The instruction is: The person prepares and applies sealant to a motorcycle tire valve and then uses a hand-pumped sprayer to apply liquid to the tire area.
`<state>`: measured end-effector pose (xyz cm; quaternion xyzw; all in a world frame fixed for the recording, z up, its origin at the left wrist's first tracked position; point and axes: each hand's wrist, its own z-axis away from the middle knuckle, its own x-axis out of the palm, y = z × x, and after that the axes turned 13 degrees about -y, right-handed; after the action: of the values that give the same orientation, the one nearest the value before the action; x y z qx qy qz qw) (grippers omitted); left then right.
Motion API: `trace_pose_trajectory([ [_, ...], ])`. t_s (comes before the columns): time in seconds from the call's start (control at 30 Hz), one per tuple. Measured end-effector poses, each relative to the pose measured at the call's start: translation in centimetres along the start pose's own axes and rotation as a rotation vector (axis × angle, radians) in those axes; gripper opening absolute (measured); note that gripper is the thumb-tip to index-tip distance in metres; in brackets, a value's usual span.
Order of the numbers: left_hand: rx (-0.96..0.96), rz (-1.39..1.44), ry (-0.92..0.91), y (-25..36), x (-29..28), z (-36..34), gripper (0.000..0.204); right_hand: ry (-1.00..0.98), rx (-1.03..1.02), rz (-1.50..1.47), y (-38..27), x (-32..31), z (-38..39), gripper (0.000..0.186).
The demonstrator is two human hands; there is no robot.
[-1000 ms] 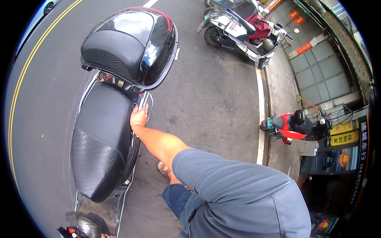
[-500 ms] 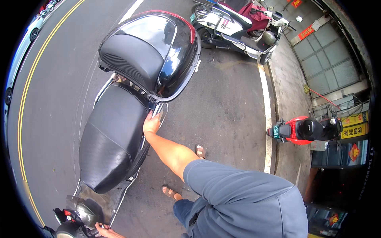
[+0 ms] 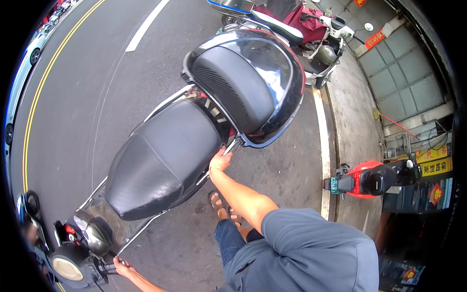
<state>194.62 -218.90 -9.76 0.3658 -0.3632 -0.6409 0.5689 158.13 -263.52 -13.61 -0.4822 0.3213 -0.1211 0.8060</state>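
Note:
A scooter with a black seat stands at an angle on the road to my left. My right hand is closed around its silver grab rail, beside the back of the seat. At the front, my left hand is wrapped round the handlebar grip. Behind the seat sits a glossy black top box with a padded backrest. A grey helmet rests in the front footwell area, between the seat and the handlebar. The round headlight shows at the lower left.
A white scooter with a dark red cover is parked beyond the top box, close to it in view. A red scooter stands on the pavement at right. Another two-wheeler passes at lower left. Cars line the far roadside.
The scooter has swung, its rear moving right toward the white scooter and its front coming further into view. Both hands keep their hold. My feet have shifted, and a two-wheeler has appeared at left.

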Motion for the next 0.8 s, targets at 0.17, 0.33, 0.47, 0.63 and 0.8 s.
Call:
trace_pose_trajectory([
  [0.17, 0.005, -0.010, -0.097, -1.4, 10.5, 2.8, 0.024, 0.129, 0.033, -0.003, -1.4, -3.0, -9.0, 0.049],
  [0.33, 0.056, -0.004, -0.125, -1.3, 19.1, 6.7, 0.018, 0.165, 0.115, -0.102, -2.7, -5.5, -15.5, 0.043],
  [0.47, 0.049, -0.036, -0.252, -2.2, 26.5, 9.8, 0.013, 0.153, 0.142, -0.275, -2.1, -9.4, -24.5, 0.045],
  [0.63, 0.085, -0.081, -0.336, -2.6, 34.6, 14.9, 0.010, 0.155, 0.180, -0.368, -3.8, -13.7, -30.8, 0.042],
  [0.8, 0.061, -0.121, -0.491, -4.6, 43.5, 21.2, 0.010, 0.297, 0.158, -0.352, -4.3, -19.1, -39.8, 0.043],
])
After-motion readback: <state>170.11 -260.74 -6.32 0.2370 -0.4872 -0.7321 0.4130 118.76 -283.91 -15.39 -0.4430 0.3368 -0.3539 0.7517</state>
